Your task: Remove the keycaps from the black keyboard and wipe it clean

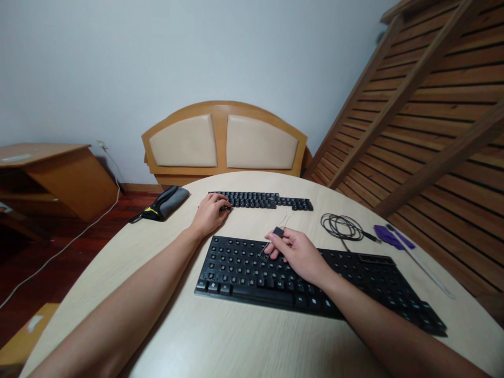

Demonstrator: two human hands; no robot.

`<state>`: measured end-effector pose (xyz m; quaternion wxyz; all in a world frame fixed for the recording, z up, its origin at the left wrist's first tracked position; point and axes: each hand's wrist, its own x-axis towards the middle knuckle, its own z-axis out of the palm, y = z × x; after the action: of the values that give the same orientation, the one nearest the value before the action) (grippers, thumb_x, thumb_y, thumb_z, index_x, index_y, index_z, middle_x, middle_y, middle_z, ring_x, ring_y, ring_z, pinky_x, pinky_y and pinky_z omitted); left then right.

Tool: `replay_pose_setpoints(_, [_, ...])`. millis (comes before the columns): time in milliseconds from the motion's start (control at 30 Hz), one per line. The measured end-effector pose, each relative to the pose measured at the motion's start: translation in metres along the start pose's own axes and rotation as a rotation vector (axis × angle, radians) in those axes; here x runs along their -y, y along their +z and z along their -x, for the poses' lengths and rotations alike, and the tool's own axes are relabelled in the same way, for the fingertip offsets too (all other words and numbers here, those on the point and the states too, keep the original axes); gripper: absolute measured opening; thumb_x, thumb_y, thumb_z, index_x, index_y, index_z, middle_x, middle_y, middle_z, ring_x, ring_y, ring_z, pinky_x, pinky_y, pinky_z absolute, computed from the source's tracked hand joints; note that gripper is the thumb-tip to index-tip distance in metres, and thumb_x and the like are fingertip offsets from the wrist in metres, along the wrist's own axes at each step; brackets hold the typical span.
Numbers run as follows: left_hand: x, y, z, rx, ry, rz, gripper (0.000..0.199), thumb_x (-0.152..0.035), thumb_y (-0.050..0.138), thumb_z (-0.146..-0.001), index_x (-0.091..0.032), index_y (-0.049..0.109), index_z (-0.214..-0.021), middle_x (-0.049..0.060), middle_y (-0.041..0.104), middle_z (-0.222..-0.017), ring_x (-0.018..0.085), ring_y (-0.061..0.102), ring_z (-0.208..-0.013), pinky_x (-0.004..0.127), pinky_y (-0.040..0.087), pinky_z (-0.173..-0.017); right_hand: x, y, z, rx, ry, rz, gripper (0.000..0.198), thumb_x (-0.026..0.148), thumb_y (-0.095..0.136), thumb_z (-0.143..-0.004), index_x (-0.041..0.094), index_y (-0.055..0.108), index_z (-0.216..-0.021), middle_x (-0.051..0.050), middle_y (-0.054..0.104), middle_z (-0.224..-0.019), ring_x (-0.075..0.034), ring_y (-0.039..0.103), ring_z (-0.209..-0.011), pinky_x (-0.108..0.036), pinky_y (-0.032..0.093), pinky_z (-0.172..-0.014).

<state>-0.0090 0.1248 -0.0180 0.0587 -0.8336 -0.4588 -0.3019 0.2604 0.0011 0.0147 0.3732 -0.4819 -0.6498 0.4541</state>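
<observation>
My right hand (295,251) is closed round a wire keycap puller (279,231) with a small black grip. Its thin wires stick out on both sides, above the black keyboard (252,302). Most keys in the keyboard's upper rows are bare switches, while caps still sit along its front rows. Further back, loose black keycaps (252,200) lie laid out in rows. My left hand (211,212) rests at the left end of these rows, fingers curled over a dark keycap (224,208), partly hidden by the hand.
A coiled black cable (342,228) lies behind the keyboard on the right. Beside it are a purple cloth (388,237) and a long thin brush-like tool (421,262). A grey and black pouch (165,203) sits at the round table's (157,252) left edge. A chair (224,137) stands beyond.
</observation>
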Motion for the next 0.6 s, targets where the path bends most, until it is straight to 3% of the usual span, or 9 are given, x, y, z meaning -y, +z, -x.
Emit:
replay_pose_setpoints(367, [-0.002, -0.002, 0.000, 0.002, -0.037, 0.013, 0.016, -0.019, 0.066, -0.084, -0.021, 0.069, -0.100, 0.009, 0.065, -0.115, 0.029, 0.054, -0.112, 0.048, 0.044, -0.100, -0.001, 0.000, -0.001, 0.003, -0.004, -0.009, 0.035, 0.049, 0.056, -0.092, 0.015, 0.064, -0.091, -0.007, 0.074, -0.080, -0.015, 0.067, -0.065, -0.025, 0.046, -0.055])
replay_pose_setpoints(500, [-0.017, -0.014, -0.006, 0.024, -0.038, 0.053, 0.019, -0.023, 0.061, -0.090, -0.020, 0.066, -0.108, 0.011, 0.063, -0.120, 0.028, 0.053, -0.116, 0.047, 0.042, -0.103, -0.001, 0.000, -0.001, 0.007, -0.009, -0.021, 0.041, 0.054, 0.055, -0.091, 0.015, 0.064, -0.092, -0.007, 0.073, -0.078, -0.015, 0.067, -0.065, -0.025, 0.046, -0.053])
replay_pose_setpoints(600, [-0.039, -0.027, -0.010, 0.139, 0.018, 0.105, 0.017, -0.030, 0.057, -0.094, -0.020, 0.066, -0.105, 0.009, 0.067, -0.111, 0.026, 0.060, -0.108, 0.041, 0.046, -0.098, -0.002, 0.000, -0.001, 0.015, -0.015, -0.029, 0.043, 0.056, 0.053, -0.092, 0.015, 0.064, -0.092, -0.007, 0.072, -0.077, -0.015, 0.067, -0.065, -0.025, 0.046, -0.053])
